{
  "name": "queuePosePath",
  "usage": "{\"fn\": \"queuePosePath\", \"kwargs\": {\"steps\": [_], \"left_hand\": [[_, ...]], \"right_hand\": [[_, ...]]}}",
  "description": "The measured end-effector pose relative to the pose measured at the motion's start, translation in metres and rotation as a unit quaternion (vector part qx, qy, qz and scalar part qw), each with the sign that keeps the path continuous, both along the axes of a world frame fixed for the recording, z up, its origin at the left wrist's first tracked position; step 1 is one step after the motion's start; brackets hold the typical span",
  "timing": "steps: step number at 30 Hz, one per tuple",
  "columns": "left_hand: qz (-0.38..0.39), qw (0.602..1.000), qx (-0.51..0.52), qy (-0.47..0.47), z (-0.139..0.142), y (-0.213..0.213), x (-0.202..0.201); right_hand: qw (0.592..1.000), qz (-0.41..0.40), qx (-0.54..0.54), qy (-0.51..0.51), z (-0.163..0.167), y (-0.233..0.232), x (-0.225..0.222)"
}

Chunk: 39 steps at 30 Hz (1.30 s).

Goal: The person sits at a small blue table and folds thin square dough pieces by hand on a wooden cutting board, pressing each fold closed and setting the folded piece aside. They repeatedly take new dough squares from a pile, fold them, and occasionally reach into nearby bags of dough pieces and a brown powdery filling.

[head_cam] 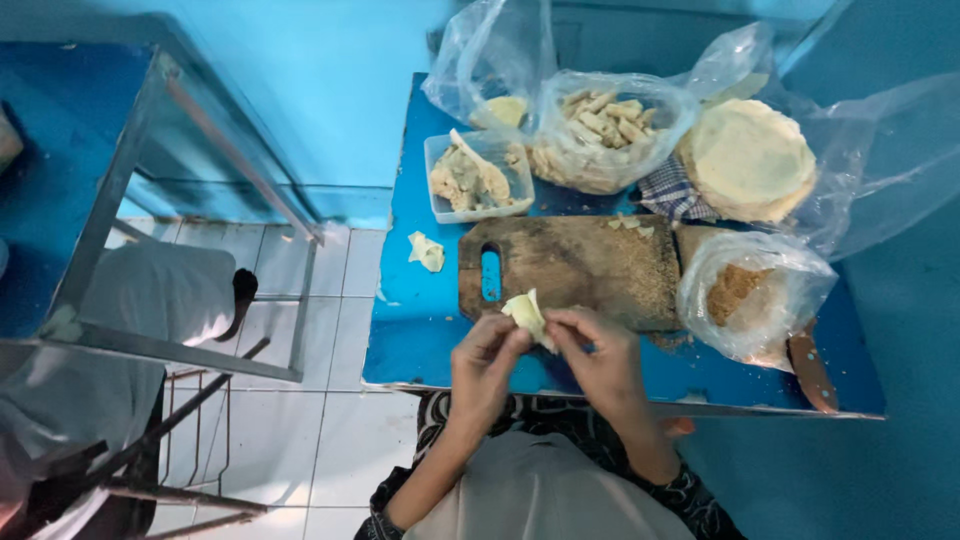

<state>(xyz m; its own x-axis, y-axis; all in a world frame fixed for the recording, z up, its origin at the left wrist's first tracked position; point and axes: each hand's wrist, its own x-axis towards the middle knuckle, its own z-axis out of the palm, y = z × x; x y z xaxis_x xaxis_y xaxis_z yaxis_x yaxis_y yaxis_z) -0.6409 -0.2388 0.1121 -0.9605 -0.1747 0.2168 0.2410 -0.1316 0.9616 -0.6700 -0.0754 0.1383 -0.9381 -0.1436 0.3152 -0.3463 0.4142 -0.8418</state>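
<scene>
Both hands are working one piece: left hand and right hand are pinching a small pale dough wrapper between thumbs and fingertips, holding it just above the near edge of the blue worktop. Fingers are curled in, not spread; the wrapper is sitting between the two hands, tip pointing away from the body.

Judgement on doing the fold well: keep pinch pressure even on both sides, seal from one end to the other, don't tear the thin sheet. Can't tell whether filling is already inside; the fingers are covering that part.

Just beyond the hands: a worn wooden cutting board with a slot handle, crumbs scattered over its right part. Good surface for setting down if the seam needs pressing.

To the left of the hands, a little further out: a loose scrap of the same pale dough lying on the worktop.

To the right of the hands: a clear bag with brown crumb mix, and a brown-handled tool partly under it at the worktop edge.

Farther out beyond the board: a clear plastic tub with pale filling, a bag of pale strips, a checked cloth, and a stack of round flat wrappers in an open bag, far right.
</scene>
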Motion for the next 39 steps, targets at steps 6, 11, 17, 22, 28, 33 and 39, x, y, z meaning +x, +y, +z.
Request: {"fn": "queuePosePath", "kwargs": {"steps": [6, 11, 17, 22, 28, 33, 39], "left_hand": [[0.036, 0.999, -0.029, 0.009, 0.001, -0.001, 0.003], [-0.007, 0.992, 0.125, 0.01, -0.011, 0.0, 0.004], [0.016, 0.966, 0.247, -0.07, -0.022, -0.018, 0.008], [0.083, 0.94, 0.326, -0.062, -0.02, -0.045, 0.011], [0.078, 0.947, 0.305, -0.07, -0.012, -0.048, 0.015], [0.055, 0.97, 0.227, -0.062, -0.007, -0.045, 0.019], [0.015, 0.995, 0.089, 0.03, -0.006, -0.026, 0.017]], "right_hand": [[0.988, 0.019, -0.104, -0.115, -0.02, 0.002, -0.003], [0.933, 0.088, -0.279, -0.209, -0.04, 0.013, -0.012], [0.785, 0.053, -0.524, -0.326, -0.025, 0.023, -0.02], [0.927, -0.006, -0.373, -0.036, 0.008, 0.026, -0.038], [0.936, 0.005, 0.281, 0.211, 0.03, -0.006, -0.034], [0.985, 0.005, 0.171, 0.027, 0.053, -0.012, -0.022], [0.987, 0.102, 0.017, 0.119, 0.041, -0.018, 0.012]]}}
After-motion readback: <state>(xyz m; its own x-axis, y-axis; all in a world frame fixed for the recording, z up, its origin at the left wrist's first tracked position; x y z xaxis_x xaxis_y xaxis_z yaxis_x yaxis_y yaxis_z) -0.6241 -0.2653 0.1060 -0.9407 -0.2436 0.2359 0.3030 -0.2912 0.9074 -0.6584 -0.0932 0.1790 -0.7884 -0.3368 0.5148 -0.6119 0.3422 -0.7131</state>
